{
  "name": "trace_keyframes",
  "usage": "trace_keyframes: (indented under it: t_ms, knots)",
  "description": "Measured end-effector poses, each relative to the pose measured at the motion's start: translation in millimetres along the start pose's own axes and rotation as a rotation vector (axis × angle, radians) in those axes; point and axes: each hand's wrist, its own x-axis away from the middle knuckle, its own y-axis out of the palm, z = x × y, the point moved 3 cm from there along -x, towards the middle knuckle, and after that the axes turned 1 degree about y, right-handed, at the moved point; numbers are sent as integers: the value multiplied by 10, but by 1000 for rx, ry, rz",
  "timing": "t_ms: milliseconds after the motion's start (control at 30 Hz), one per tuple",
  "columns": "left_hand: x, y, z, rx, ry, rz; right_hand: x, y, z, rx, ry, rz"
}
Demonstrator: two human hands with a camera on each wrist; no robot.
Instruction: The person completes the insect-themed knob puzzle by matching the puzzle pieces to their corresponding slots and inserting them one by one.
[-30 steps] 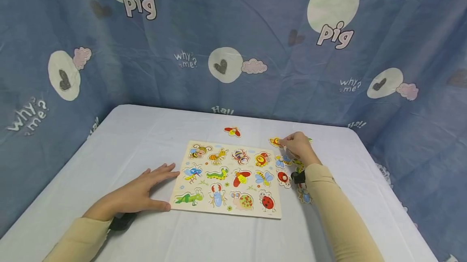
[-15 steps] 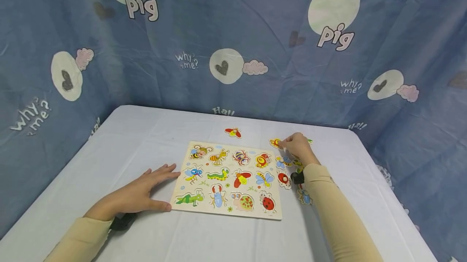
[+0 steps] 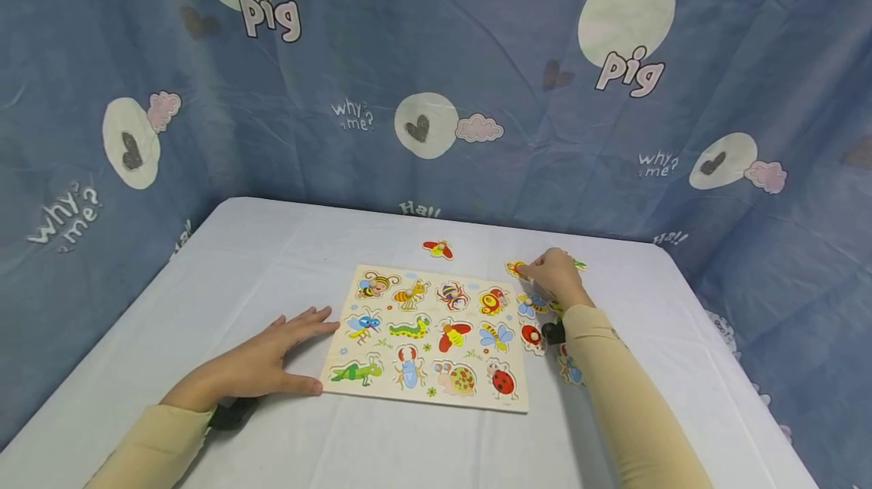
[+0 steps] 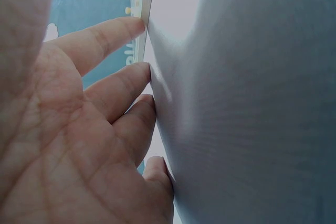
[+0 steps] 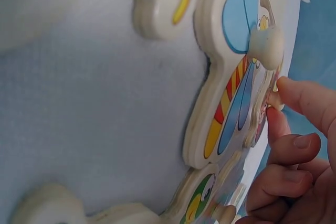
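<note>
A pale wooden puzzle board (image 3: 425,398) with rows of insect pictures lies on the white table. My left hand (image 3: 262,356) rests at its left edge, fingers spread, thumb tip at the lower left corner. In the left wrist view a fingertip (image 4: 137,24) meets the board's side. Beyond the board's upper right corner, my right hand (image 3: 555,275) pinches the small wooden knob (image 5: 275,99) of a yellow and red insect puzzle piece (image 3: 514,268) between thumb and forefinger. The remaining right fingers are curled. This hand partly covers the piece.
A blue-winged piece (image 3: 530,304), a ladybug piece (image 3: 532,337) and other knobbed pieces cluster right of the board, partly beneath the right forearm. A red-winged piece (image 3: 438,249) lies behind the board. A blue printed curtain (image 3: 436,42) hangs behind the table.
The head view has shifted slightly, so everything sits a little lower and further right. Both hands keep their places, the right one on the same knob.
</note>
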Motion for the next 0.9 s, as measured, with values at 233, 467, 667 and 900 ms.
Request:
trace_keyframes:
  t_ms: [233, 467, 667, 900]
  knots:
    - [6, -7, -4, -5, 4, 10, 24, 19, -36, -8, -31, 22]
    - [5, -8, 17, -13, 14, 9, 41, 33, -95, -20, -65, 37]
    - [5, -12, 28, -10, 11, 6, 43, 52, -118, -26, -79, 38]
    - [5, -8, 17, -6, 7, 5, 33, 76, -116, -43, -76, 12]
